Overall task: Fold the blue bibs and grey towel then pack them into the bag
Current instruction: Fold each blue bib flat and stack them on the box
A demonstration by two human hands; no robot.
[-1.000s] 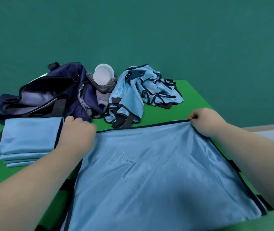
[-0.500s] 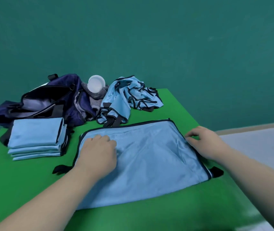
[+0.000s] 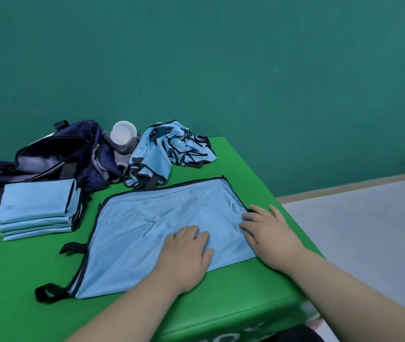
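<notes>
1. Blue bib (image 3: 152, 218) with black trim, spread flat on the green table (image 3: 24, 267), near its front right corner; two black strap loops (image 3: 48, 291) sticking out at the left edge.
2. Left hand (image 3: 186, 255) palm down on the bib's near middle, fingers spread and flat, gripping nothing.
3. Right hand (image 3: 268, 233) palm down on the bib's right edge, fingers splayed and flat, also gripping nothing; just beside the left hand, not touching.
4. Stack of folded blue bibs (image 3: 38, 208) to the left of the flat one, apart from it, close in front of the bag.
5. Navy bag (image 3: 56, 156) at the table's far left, unzipped and gaping.
6. Grey towel (image 3: 120, 149) bunched between bag and a crumpled heap, touching both; white cup (image 3: 123, 132) lying on it, mouth toward the camera.
7. Heap of unfolded blue bibs (image 3: 169, 151) beyond the flat bib, black trim tangled.
8. Teal wall (image 3: 221, 70) behind; grey floor (image 3: 369, 230) at right.
</notes>
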